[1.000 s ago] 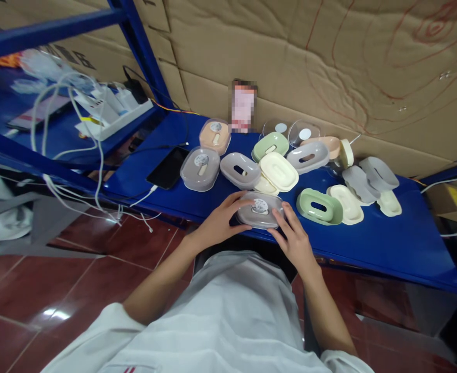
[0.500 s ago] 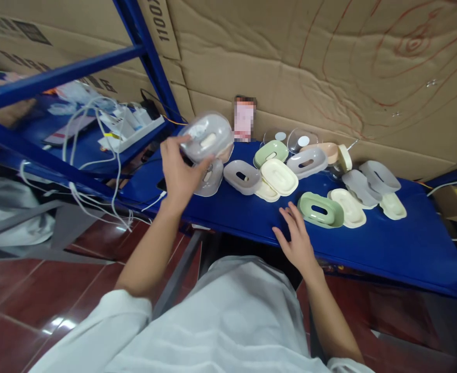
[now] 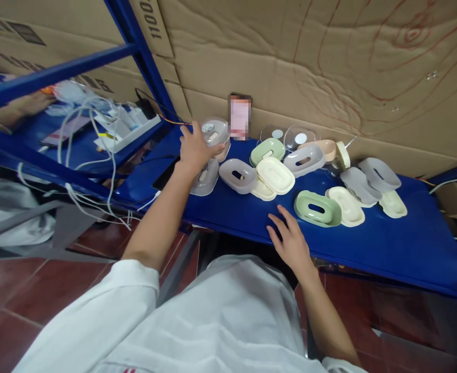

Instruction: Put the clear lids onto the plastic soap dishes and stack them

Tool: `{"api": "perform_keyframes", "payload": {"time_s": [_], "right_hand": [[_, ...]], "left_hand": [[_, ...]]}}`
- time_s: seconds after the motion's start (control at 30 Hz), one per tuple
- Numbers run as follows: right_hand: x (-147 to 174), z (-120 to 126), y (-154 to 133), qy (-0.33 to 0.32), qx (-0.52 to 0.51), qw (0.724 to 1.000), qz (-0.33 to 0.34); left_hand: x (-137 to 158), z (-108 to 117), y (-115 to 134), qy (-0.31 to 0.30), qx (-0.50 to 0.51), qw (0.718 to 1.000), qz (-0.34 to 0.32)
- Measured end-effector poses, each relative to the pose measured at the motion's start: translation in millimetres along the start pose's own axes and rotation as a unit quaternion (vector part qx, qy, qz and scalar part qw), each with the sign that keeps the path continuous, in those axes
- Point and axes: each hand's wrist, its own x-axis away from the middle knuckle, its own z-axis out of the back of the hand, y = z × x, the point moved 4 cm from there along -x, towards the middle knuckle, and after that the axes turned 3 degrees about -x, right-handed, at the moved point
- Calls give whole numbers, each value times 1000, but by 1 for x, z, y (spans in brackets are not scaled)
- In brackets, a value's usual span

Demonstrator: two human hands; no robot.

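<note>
At the back left of the blue table, my left hand (image 3: 197, 151) has its fingers spread around the near left corner of a clear-lidded oval box (image 3: 214, 128). Its thumb lies in front of the box, over a peach piece (image 3: 224, 151) beneath. A second grey box (image 3: 207, 178) with a clear lid is partly hidden by my left wrist. Over the table's front edge, my right hand (image 3: 290, 243) hangs open, holding nothing. The nearest piece to it is a green oval dish (image 3: 317, 209) with a slot, beside a cream insert (image 3: 345, 205).
Grey (image 3: 238, 176), cream (image 3: 275, 176) and green (image 3: 267, 151) oval parts lie mid-table. Several grey parts (image 3: 380, 175) sit at right. A phone (image 3: 240, 117) leans on the cardboard wall. White cables (image 3: 67, 155) hang beside the blue frame at left. Another person's hand (image 3: 34, 102) is beyond it.
My left hand has moved back and right. The clear-lidded box it held raised now sits lower, at the back of the table. My right hand has barely shifted.
</note>
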Motion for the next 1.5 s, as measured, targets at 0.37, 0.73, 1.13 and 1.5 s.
{"api": "perform_keyframes", "payload": {"time_s": [0.37, 0.73, 1.13, 1.5], "right_hand": [[-20, 9, 5, 2, -17, 1000, -3], [-78, 10, 27, -1, 107, 994, -34], [41, 42, 6, -21, 51, 998, 15], [12, 25, -1, -17, 31, 998, 49]], "left_hand": [[131, 33, 59, -125, 30, 922, -365], [219, 7, 84, -122, 69, 856, -497], [238, 59, 13, -33, 114, 916, -383], [228, 16, 107, -111, 74, 861, -490]]}}
